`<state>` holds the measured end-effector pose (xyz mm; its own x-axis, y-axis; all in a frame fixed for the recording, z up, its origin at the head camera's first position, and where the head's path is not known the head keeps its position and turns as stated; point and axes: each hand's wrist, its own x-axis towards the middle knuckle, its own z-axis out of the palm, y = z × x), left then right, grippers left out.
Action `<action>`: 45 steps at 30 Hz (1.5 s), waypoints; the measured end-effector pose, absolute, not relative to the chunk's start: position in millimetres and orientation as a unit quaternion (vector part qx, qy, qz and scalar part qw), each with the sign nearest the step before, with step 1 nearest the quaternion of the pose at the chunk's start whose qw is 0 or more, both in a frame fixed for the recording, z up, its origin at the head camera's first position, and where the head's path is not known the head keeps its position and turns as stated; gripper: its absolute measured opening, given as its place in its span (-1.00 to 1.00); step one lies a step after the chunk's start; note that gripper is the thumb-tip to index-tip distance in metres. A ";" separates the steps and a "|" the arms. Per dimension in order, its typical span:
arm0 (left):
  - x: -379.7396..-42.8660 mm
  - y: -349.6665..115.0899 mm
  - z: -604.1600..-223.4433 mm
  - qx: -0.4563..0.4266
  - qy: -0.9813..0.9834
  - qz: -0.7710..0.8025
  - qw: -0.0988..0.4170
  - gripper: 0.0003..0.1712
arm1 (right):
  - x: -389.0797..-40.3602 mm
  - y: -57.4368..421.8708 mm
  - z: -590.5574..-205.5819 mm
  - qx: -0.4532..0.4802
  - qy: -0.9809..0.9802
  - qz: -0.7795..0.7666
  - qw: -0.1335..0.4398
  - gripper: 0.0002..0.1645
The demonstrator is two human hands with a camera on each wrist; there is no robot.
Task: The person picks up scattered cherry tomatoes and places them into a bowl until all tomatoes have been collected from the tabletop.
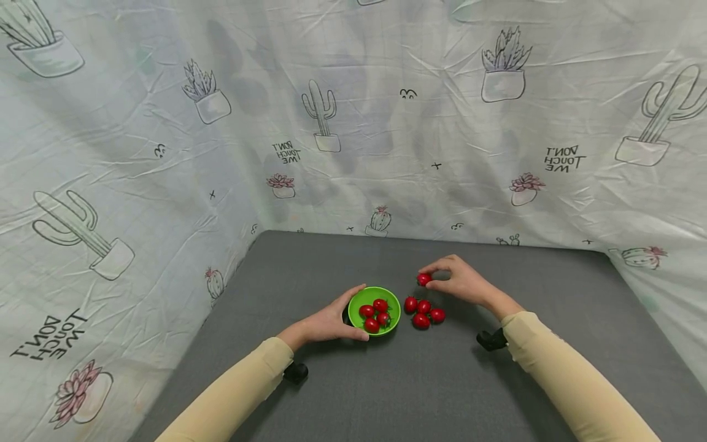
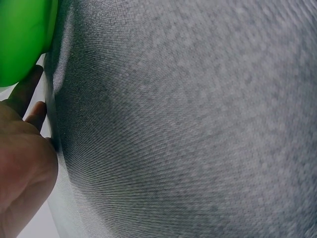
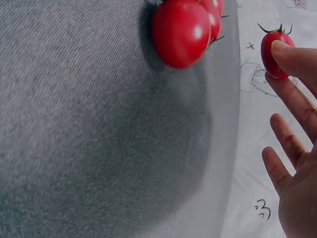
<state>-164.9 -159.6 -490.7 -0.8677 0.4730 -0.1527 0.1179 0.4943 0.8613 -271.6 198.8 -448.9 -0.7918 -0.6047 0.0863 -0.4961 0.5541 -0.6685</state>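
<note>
A green bowl (image 1: pixel 395 323) with several red cherry tomatoes (image 1: pixel 372 325) in it stands on the table. My left hand (image 1: pixel 329 320) holds the bowl's left side, thumb at the near edge and fingers at the far edge. In the left wrist view, fingertips touch the underside of the bowl (image 2: pixel 22 39). Between thumb and index finger, my right hand (image 1: pixel 466 282) pinches one cherry tomato (image 3: pixel 276 52) with green sepals, raised off the table. Its other fingers are spread apart. Below that hand, a loose group of several cherry tomatoes (image 1: pixel 421 320) lies just right of the bowl.
A dark grey cloth covers the table (image 1: pixel 409 387). White fabric (image 1: pixel 353 123) printed with cacti hangs behind it and along the left. Black wrist straps (image 1: pixel 295 372) show at both sleeves.
</note>
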 end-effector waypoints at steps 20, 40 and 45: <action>-174.6 -163.5 -492.0 0.183 0.841 0.473 0.186 0.30 | -265.4 172.0 -435.9 -0.337 0.861 -0.370 0.093 -0.64; -184.1 -165.7 -492.1 0.177 0.842 0.471 0.194 0.26 | -260.9 146.2 -434.4 -0.363 0.847 -0.375 0.101 -0.64; -186.7 -167.1 -492.8 0.182 0.839 0.474 0.196 0.27 | -261.0 140.5 -435.0 -0.373 0.843 -0.376 0.099 -0.63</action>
<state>-186.7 -167.1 -492.8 -0.8565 0.4920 -0.1562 0.1202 0.4844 0.8665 -261.0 140.5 -435.0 -0.7029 -0.7022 0.1134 -0.5538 0.4402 -0.7068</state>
